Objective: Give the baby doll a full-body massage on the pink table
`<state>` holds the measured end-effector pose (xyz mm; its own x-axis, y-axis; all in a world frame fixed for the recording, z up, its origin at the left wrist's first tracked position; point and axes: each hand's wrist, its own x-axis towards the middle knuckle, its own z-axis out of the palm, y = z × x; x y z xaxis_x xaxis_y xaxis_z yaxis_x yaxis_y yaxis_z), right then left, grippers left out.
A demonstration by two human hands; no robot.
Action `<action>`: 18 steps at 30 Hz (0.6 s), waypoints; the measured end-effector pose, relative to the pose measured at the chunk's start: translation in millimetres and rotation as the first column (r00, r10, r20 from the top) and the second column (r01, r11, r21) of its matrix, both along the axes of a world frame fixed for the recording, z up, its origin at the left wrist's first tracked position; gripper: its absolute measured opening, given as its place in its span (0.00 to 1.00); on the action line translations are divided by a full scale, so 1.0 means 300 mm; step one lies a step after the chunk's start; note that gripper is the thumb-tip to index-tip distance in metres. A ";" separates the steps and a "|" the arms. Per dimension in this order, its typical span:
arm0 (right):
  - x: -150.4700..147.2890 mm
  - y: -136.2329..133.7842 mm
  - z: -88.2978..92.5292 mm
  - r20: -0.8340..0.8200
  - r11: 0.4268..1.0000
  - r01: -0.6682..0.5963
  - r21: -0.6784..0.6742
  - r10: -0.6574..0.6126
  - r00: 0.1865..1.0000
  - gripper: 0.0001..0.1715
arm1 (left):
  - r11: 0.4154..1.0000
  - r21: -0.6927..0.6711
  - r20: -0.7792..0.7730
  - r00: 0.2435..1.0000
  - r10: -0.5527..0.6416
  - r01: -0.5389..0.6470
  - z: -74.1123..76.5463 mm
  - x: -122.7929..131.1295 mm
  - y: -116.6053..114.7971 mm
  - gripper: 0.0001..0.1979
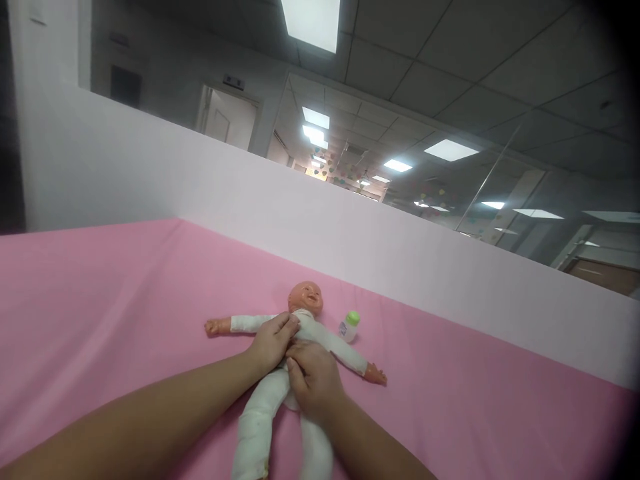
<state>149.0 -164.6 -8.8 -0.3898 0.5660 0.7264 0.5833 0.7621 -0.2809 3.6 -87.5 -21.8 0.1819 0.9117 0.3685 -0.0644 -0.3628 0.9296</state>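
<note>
A baby doll lies on its back on a pink sheet, with a hard plastic head and a white cloth body. Its arms are stretched out sideways and its legs point toward me. On one side of the doll's torso, my left hand presses with its fingers curled against the cloth. Lower on the belly, close beside the left, my right hand has its fingers bent round the torso. The two hands cover most of the trunk, so the fingertips are partly hidden.
A small baby bottle with a green cap lies by the doll's head and outstretched arm. Behind the sheet rises a low white wall. Above it are large glass panes with ceiling lights showing in them.
</note>
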 end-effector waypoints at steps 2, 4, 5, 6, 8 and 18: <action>0.031 -0.022 0.001 -0.024 0.999 -0.038 0.006 0.038 0.999 0.15 | 0.994 0.109 -0.119 0.993 -0.011 0.024 0.010 -0.013 -0.020 0.20; 0.049 -0.043 0.014 -0.015 0.997 -0.079 -0.007 0.079 0.997 0.16 | 0.989 0.138 -0.164 0.986 -0.031 0.054 0.022 -0.026 -0.029 0.20; 0.053 -0.053 0.022 -0.001 0.995 -0.101 -0.016 0.101 0.995 0.17 | 0.990 0.125 -0.154 0.987 -0.045 0.064 0.028 -0.031 -0.030 0.20; 0.053 -0.062 0.032 0.019 0.992 -0.124 -0.024 0.125 0.992 0.17 | 0.993 0.098 -0.126 0.990 -0.060 0.072 0.032 -0.034 -0.028 0.20; 0.046 -0.078 0.051 0.064 0.984 -0.172 -0.040 0.175 0.983 0.19 | 0.996 0.039 -0.057 0.995 -0.079 0.081 0.040 -0.039 -0.023 0.20; 0.033 -0.137 0.100 0.172 0.951 -0.287 -0.112 0.303 0.937 0.27 | 0.996 0.090 -0.246 0.969 -0.001 0.024 0.063 -0.067 -0.035 0.11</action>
<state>158.8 -205.7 21.2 -0.6714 0.4603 0.5808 0.3831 0.8864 -0.2598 -16.6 -98.1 -2.8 0.2886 0.8731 0.3929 0.1568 -0.4479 0.8802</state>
